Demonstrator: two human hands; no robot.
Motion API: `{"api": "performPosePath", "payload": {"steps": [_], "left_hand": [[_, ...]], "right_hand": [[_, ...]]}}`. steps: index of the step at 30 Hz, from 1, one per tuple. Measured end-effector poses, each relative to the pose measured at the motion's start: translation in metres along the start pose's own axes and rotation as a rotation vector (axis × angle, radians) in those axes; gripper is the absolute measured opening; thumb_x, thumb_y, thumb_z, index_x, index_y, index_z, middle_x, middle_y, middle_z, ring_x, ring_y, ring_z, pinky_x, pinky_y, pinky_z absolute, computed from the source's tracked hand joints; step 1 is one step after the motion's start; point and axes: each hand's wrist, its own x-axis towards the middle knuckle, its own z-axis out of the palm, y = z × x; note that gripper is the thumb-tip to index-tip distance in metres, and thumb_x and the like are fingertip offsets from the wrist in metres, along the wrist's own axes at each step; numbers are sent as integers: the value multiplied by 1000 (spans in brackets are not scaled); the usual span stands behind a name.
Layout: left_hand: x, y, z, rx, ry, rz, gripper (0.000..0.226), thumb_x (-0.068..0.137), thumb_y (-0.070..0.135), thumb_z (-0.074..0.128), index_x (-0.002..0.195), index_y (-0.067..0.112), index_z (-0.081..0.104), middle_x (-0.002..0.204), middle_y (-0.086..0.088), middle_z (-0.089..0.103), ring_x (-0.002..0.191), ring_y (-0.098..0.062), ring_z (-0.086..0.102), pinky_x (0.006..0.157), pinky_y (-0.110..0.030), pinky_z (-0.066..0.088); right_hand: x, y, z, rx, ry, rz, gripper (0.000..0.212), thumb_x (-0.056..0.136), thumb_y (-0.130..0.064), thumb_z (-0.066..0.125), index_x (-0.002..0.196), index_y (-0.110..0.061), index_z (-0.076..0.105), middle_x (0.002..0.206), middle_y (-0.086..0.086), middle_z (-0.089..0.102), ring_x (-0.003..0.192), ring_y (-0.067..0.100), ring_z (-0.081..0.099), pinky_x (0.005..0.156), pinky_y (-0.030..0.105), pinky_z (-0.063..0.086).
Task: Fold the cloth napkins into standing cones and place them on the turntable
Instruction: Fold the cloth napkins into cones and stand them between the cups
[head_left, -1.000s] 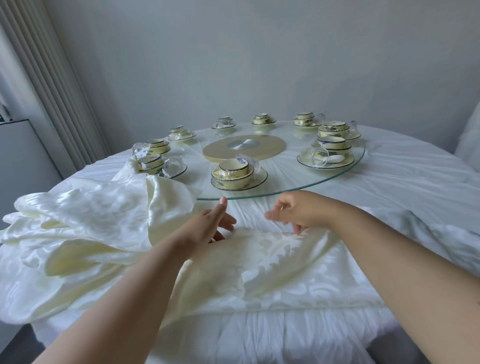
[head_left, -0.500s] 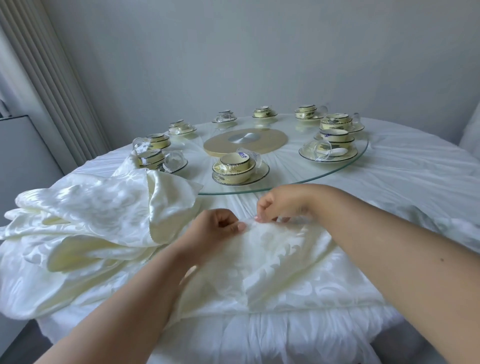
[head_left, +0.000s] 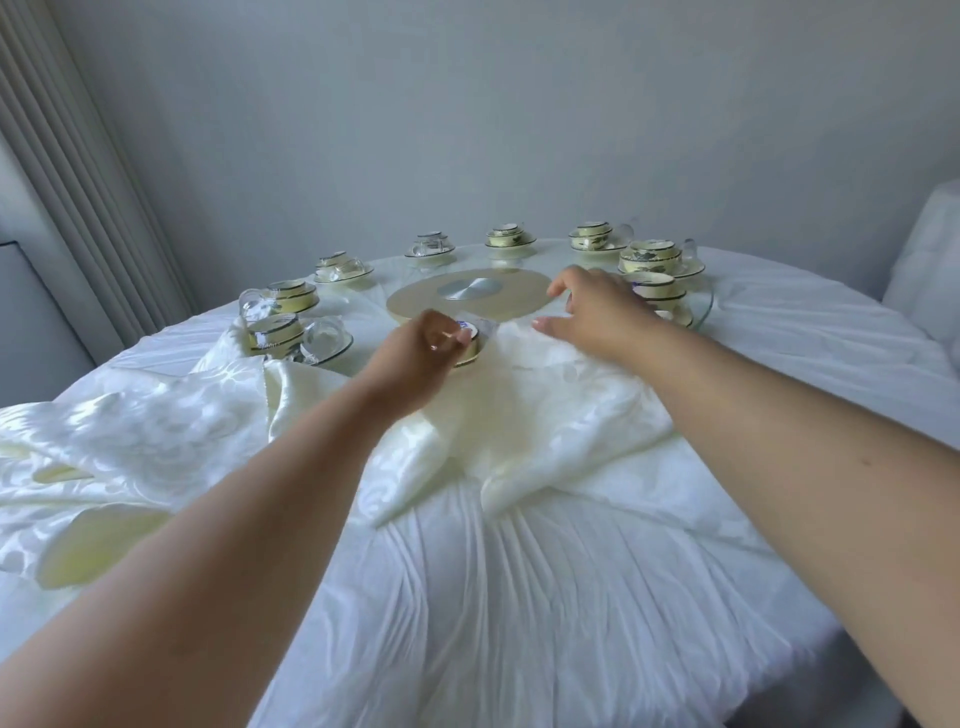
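Satin napkin (head_left: 519, 415), pinched at its far edge by left hand (head_left: 415, 358) and right hand (head_left: 597, 317), could snag the teacup (head_left: 470, 348) beneath and topple it.

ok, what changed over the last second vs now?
Both hands took hold of the napkin by its far edge and carried it away from the person, over the turntable rim. The left hand pinches it; the right hand grips it. The pile of napkins and the cup sets stayed put.
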Motion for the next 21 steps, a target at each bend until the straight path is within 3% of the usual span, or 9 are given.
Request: {"api": "performPosePath", "payload": {"steps": [3, 5, 7, 9, 11, 13, 16, 18, 21], "left_hand": [[-20, -21, 6, 49, 48, 28, 21, 96, 33, 53, 106, 18, 64, 102, 1, 63, 95, -16, 59, 75, -24, 39], [-34, -34, 9, 41, 5, 79, 15, 95, 30, 56, 100, 22, 66, 100, 5, 64, 95, -11, 58, 77, -23, 38], [-44, -42, 12, 46, -75, 143, 12, 94, 31, 57, 97, 26, 67, 98, 10, 64, 93, -7, 58, 79, -21, 39], [-51, -43, 15, 38, -145, 173, 22, 94, 41, 52, 102, 26, 68, 102, 13, 64, 97, -5, 57, 82, -21, 40], [-56, -37, 15, 12, -195, 185, 44, 91, 52, 41, 110, 22, 67, 109, 10, 63, 103, -5, 56, 87, -20, 40], [-60, -29, 15, 18, -205, 214, 52, 91, 52, 33, 115, 21, 67, 114, 11, 61, 106, -5, 53, 87, -10, 37], [-66, -23, 13, 31, -219, 194, 52, 94, 53, 28, 113, 25, 68, 120, 15, 58, 108, -2, 51, 83, 0, 32], [-68, -25, 13, -26, -244, 102, 62, 90, 68, 22, 110, 32, 68, 122, 16, 60, 112, -4, 53, 91, -13, 36], [-72, -26, 7, -147, -252, 3, 68, 81, 77, 23, 108, 35, 69, 121, 15, 63, 114, -7, 55, 101, -28, 37]], "right_hand": [[-22, 11, 22, 71, -215, -92, 45, 82, -50, 66, 117, -22, 56, 106, -4, 57, 103, 18, 56, 85, 32, 45], [-40, 21, 37, 4, -406, -76, 53, 81, -50, 68, 124, -23, 53, 104, -7, 56, 98, 14, 55, 82, 28, 44], [-52, 29, 48, -58, -472, -39, 51, 82, -46, 69, 124, -22, 53, 102, -9, 55, 93, 11, 52, 74, 25, 38], [-57, 32, 51, -99, -438, 5, 48, 84, -46, 67, 123, -22, 53, 115, -4, 56, 98, 14, 51, 73, 25, 37], [-60, 35, 52, -219, -412, 42, 62, 84, -53, 63, 132, -18, 45, 133, 6, 46, 119, 22, 44, 89, 29, 38], [-61, 39, 54, -255, -373, 49, 57, 84, -54, 62, 126, -17, 50, 130, 8, 42, 128, 27, 35, 99, 33, 33], [-66, 41, 48, -106, -121, -54, 21, 85, -38, 67, 84, -20, 57, 95, -1, 50, 109, 23, 49, 83, 28, 36], [-74, 34, 37, -20, -11, -96, 27, 87, -35, 66, 72, -16, 54, 80, 0, 55, 87, 23, 55, 70, 31, 37], [-88, 24, 17, 69, 106, -174, 37, 92, -36, 58, 65, -14, 49, 62, 4, 52, 63, 23, 48, 57, 33, 35]]}}
